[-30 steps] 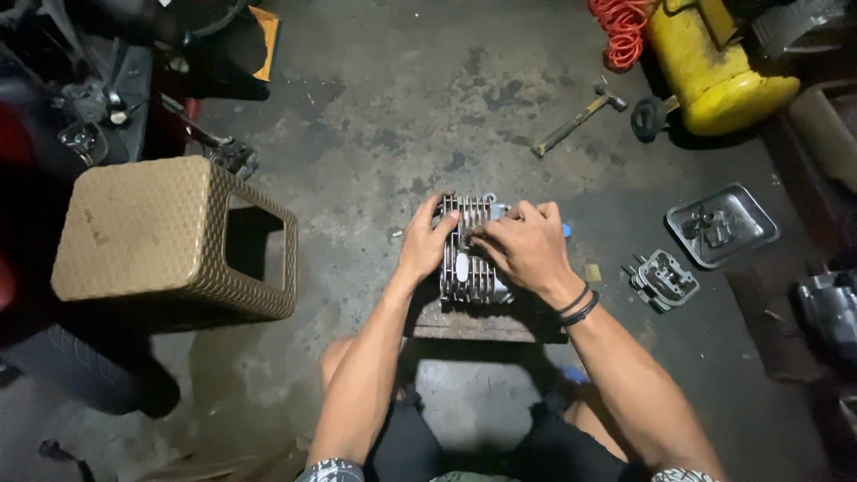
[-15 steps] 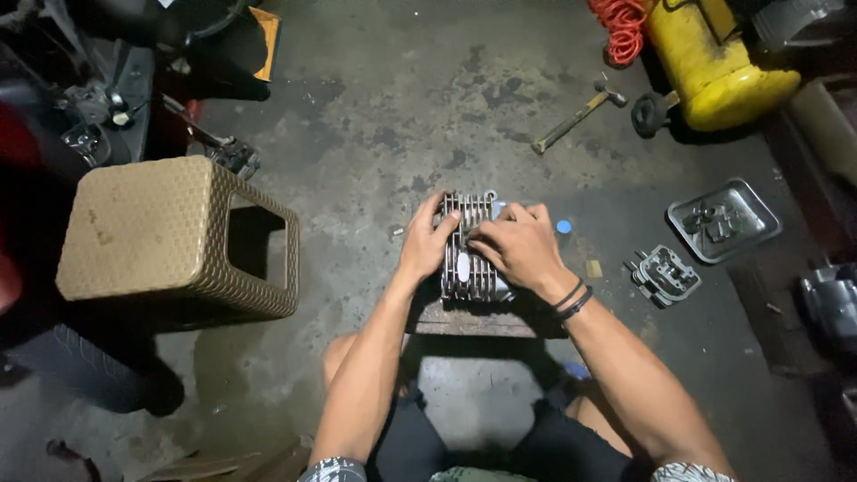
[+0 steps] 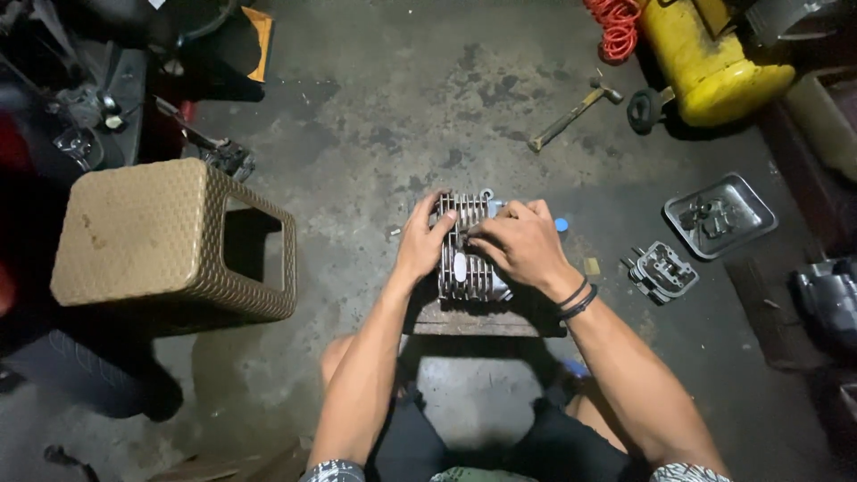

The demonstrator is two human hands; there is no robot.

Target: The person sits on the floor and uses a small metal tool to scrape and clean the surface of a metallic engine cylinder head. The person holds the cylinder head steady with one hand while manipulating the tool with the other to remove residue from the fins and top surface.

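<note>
While the left hand braces a finned engine cylinder on a wooden block, the right hand pinches something at its top edge (too small to identify), careful fingertip work likely following.

Dim workshop scene, lit from above and centre. The concrete floor is brightest mid-frame and falls off to near black at the left and right edges. The forearms and the yellow tank catch soft highlights, no hard glare. Deep shadow lies under the woven stool and beneath the knees. Wide-angle lens bends the corners; edge detail is smeared, centre reasonably sharp.
</note>
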